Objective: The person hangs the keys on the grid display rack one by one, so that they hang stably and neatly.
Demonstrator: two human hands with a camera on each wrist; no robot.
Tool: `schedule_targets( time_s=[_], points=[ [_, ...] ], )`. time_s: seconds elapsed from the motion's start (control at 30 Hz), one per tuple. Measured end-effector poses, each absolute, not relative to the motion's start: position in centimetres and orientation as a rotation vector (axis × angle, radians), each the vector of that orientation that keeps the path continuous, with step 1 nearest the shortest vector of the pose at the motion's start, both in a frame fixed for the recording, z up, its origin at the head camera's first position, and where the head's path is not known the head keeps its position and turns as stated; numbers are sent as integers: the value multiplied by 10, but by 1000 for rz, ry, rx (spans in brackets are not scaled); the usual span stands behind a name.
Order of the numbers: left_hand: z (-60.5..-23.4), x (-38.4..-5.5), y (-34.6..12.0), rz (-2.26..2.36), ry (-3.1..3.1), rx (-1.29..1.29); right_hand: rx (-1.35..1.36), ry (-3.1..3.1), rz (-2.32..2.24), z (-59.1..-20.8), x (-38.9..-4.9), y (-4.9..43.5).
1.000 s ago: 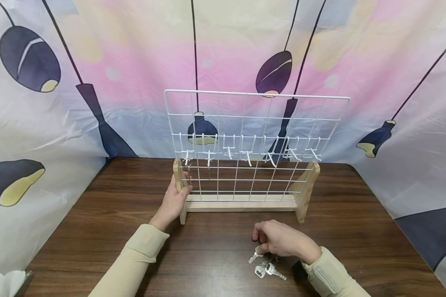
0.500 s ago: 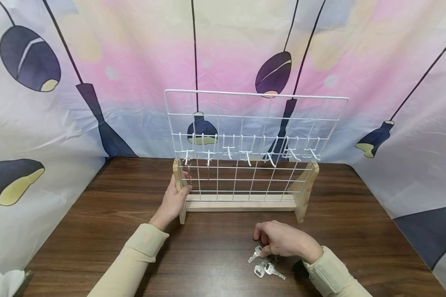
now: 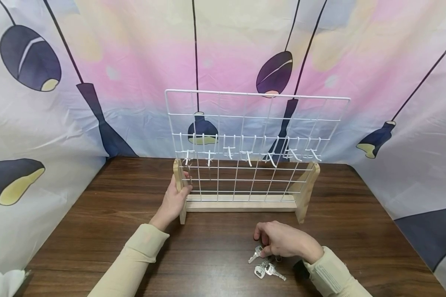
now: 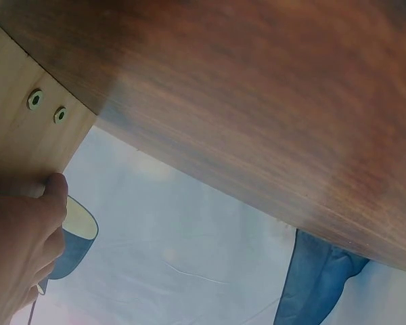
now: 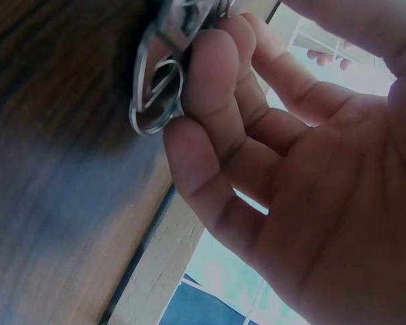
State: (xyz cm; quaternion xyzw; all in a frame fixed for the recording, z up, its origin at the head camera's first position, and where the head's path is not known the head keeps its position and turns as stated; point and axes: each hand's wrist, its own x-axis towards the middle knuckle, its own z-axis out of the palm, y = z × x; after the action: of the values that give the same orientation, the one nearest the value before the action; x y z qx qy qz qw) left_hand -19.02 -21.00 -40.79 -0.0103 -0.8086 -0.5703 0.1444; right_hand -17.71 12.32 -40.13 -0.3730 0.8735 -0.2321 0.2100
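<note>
A white wire grid rack (image 3: 256, 97) with a row of hooks (image 3: 248, 159) stands on wooden supports. My left hand (image 3: 172, 200) grips its left wooden end post (image 3: 176, 170); screw heads show on that post in the left wrist view. Low over the table, in front of the rack, my right hand (image 3: 286, 239) pinches at a bunch of silver keys (image 3: 270, 270) lying on the wood. Its curled fingertips meet a metal ring (image 5: 181, 84) among the keys in the right wrist view. The thumb's exact contact is partly hidden. A thin ring (image 3: 186, 162) hangs by the leftmost hook.
The dark wooden table (image 3: 208, 255) runs back to a patterned cloth (image 3: 134, 62) on several sides. The rack's right wooden post (image 3: 307, 192) rises behind the right hand. A white object (image 3: 5, 282) sits at the lower left edge.
Between the first frame and now, the right hand shifts very slightly right, and more of the upper left key shows by its thumb. The left hand stays on the post.
</note>
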Motion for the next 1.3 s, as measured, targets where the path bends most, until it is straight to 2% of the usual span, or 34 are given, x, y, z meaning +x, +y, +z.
schedule_targets(
  time_s=[1.3],
  points=[
    [-411, -192, -211, -1652, -2297, -48, -1158, 2471, -614, -392, -172, 128]
  ],
)
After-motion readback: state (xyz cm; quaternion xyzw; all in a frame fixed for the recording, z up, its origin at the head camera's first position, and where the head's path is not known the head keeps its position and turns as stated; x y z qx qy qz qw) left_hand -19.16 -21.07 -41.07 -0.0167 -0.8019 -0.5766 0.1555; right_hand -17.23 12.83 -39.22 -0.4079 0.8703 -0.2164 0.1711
